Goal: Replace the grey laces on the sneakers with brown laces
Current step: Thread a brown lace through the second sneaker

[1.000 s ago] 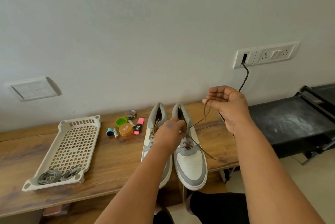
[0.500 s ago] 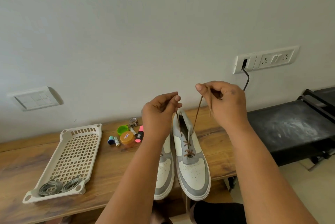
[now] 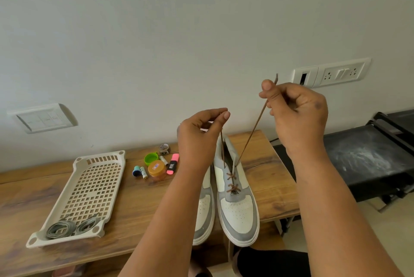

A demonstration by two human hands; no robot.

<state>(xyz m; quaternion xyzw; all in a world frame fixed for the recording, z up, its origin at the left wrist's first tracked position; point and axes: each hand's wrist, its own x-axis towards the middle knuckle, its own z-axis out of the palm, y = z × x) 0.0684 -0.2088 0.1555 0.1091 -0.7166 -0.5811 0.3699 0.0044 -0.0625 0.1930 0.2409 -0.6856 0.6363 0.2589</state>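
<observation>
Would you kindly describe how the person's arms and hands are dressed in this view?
Both forearms are bare, with no sleeves in view. The left hand and right hand wear no gloves, and no rings, watch or bracelet show. The right hand has a small dark mark on its back.

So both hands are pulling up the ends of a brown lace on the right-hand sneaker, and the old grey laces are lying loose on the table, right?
Not quite. The head view shows the grey laces coiled inside the white tray, not loose on the table. The rest holds.
</observation>
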